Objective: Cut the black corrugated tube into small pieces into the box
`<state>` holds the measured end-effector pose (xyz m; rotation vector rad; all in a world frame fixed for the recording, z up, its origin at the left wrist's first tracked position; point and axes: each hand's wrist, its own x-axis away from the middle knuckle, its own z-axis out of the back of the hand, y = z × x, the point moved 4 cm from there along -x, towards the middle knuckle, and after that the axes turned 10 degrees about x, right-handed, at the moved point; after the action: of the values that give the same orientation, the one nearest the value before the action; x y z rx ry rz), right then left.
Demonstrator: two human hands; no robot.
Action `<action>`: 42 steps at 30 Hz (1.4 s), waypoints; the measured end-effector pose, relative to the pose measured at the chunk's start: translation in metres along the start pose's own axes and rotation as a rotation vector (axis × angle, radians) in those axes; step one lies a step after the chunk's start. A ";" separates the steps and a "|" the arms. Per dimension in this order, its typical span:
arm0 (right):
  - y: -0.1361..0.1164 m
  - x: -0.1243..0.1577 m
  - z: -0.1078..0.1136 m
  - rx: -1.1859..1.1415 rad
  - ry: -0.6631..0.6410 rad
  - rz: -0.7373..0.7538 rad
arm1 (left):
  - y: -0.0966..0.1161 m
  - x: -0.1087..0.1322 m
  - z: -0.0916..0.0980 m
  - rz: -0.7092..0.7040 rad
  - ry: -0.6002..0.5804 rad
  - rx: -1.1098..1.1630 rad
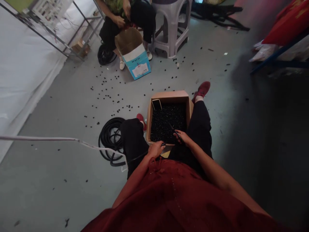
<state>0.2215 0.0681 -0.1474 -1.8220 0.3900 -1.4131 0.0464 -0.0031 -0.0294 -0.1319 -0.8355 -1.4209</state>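
I sit with an open cardboard box (169,96) between my knees, filled with small black cut pieces (169,120). My left hand (155,149) is closed round a thin black tube (140,157) that runs back to a coil of black hose (111,139) on the floor at my left. The tube's end pokes out over the box's near edge. My right hand (182,137) grips a pair of dark scissors (174,131), blades pointing over the box. A small phone-like slab (156,104) leans in the box's far left corner.
Black pieces (108,93) are scattered over the grey floor. Another person (127,16) sits ahead on a stool with a blue-and-white carton (135,54) at their feet. A plastic stool (172,29) stands beside them. A white cable (72,140) crosses at left; a metal frame (60,42) stands far left.
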 end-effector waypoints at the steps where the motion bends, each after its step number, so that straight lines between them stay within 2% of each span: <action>1: 0.000 0.002 0.000 -0.037 -0.023 -0.008 | 0.003 0.001 0.000 -0.017 0.000 0.005; 5: 0.000 0.002 -0.002 -0.126 -0.071 -0.032 | 0.006 0.002 -0.001 -0.057 -0.005 0.015; 10: 0.000 0.000 -0.003 -0.201 -0.061 -0.042 | 0.007 -0.004 -0.002 -0.082 -0.036 0.039; 14: 0.000 0.003 -0.002 -0.257 -0.083 -0.018 | 0.008 -0.008 -0.001 -0.086 -0.012 0.092; 27: -0.002 -0.001 0.004 -0.340 0.005 0.021 | -0.014 -0.004 -0.009 -0.109 0.058 0.144; 35: 0.007 0.006 0.009 -0.321 0.010 0.034 | -0.008 -0.021 0.005 -0.102 0.132 0.071; 42: 0.009 0.008 0.014 -0.296 0.015 0.069 | 0.010 -0.036 0.008 -0.075 0.153 0.055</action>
<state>0.2384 0.0625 -0.1494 -2.0109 0.6943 -1.3786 0.0544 0.0322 -0.0410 0.0498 -0.7592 -1.4568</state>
